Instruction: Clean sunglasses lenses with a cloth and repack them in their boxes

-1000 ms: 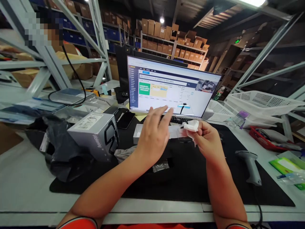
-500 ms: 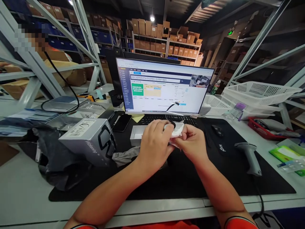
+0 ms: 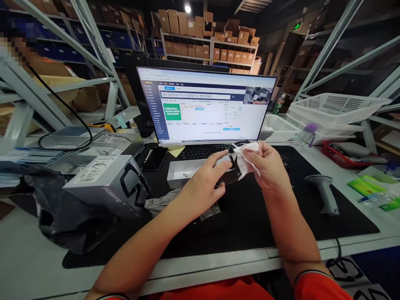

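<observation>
My right hand (image 3: 270,162) is closed on a crumpled white tissue (image 3: 248,160) above the black desk mat. Against the tissue is a thin black-framed item (image 3: 233,160) that looks like a pair of glasses; the tissue and fingers hide much of it. To its left, my left hand (image 3: 208,179) has its fingers spread, with the tips close to the black frame. Whether they touch it I cannot tell. Behind the left hand lies an open light-grey box (image 3: 178,174) with small things inside. A grey cloth pouch (image 3: 161,203) and a clear plastic packet (image 3: 210,211) lie below that hand.
A grey printed carton (image 3: 106,185) and a black plastic bag (image 3: 71,221) stand at the left, near a phone (image 3: 155,158). Behind the hands are a keyboard (image 3: 203,151) and a monitor (image 3: 206,108). At right are a barcode scanner (image 3: 325,191), white baskets (image 3: 334,108) and a red tray (image 3: 343,160).
My left hand has come away from the tissue to the left, its fingers spreading. My right hand has moved up and right with the tissue, and more of the black frame shows.
</observation>
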Available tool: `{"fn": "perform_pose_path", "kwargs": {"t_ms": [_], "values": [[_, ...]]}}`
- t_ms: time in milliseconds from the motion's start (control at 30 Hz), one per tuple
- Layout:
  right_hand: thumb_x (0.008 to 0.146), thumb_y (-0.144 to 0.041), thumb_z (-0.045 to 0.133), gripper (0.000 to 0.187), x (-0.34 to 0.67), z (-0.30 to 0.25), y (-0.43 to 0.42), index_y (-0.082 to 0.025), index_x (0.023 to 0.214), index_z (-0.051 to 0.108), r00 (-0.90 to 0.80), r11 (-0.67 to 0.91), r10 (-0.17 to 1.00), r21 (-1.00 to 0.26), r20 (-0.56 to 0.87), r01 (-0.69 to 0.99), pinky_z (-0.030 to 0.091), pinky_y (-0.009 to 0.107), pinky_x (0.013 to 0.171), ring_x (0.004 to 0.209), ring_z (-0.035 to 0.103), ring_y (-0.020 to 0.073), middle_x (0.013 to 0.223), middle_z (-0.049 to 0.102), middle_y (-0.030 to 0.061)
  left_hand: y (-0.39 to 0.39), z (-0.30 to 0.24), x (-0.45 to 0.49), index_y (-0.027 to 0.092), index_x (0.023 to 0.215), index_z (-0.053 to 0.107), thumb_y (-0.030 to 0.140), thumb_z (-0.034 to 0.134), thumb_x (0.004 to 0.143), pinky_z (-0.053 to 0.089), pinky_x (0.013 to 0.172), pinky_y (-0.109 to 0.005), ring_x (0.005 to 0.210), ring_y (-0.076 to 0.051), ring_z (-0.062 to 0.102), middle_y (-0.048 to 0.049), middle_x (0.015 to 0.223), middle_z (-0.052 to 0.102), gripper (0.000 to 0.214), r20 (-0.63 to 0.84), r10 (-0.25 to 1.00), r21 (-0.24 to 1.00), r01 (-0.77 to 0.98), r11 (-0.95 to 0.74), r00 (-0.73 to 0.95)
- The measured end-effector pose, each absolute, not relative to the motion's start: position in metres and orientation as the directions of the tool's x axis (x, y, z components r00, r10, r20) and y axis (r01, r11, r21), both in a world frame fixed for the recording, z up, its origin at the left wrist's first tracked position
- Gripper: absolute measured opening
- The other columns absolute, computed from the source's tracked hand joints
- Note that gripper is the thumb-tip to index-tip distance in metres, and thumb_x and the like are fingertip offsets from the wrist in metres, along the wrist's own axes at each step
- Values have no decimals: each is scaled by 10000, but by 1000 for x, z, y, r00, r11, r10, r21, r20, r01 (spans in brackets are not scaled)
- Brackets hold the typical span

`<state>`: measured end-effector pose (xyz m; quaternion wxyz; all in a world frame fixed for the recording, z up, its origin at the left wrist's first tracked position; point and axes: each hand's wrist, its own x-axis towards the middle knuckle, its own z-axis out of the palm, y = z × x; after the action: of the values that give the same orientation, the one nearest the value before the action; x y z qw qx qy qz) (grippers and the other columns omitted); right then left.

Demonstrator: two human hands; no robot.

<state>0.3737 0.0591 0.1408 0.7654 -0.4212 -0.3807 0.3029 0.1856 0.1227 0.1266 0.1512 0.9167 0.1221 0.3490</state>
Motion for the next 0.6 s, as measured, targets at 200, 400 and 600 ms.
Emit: {"fn": "perform_pose_path", "kwargs": {"t_ms": [200,400,600], "values": [[736,-278,817,403,342,126,53,-222,626,433,551,448,633,-838,543,311,330,224,481,501,428,87,568,514,-59,127,121,192,230,1198,561,-20,584,791,518,1120,-457,1466,-293,440,-130,1603,396,478,679,409,433,118,-894,609],[762,-143,713,299,310,106,53,-196,552,507,309,404,522,-550,795,731,333,248,538,528,456,94,526,512,-50,139,119,191,191,1139,583,32,661,804,479,1153,-491,1444,-316,473,-208,1584,401,379,772,368,392,68,-917,518],[610,-285,907,481,350,130,48,-220,590,431,568,474,702,-877,429,76,427,227,473,494,516,99,565,578,-53,132,126,188,210,1105,617,-17,601,797,415,1195,-528,1513,-314,361,-159,1649,316,382,698,280,298,87,-951,659]]}}
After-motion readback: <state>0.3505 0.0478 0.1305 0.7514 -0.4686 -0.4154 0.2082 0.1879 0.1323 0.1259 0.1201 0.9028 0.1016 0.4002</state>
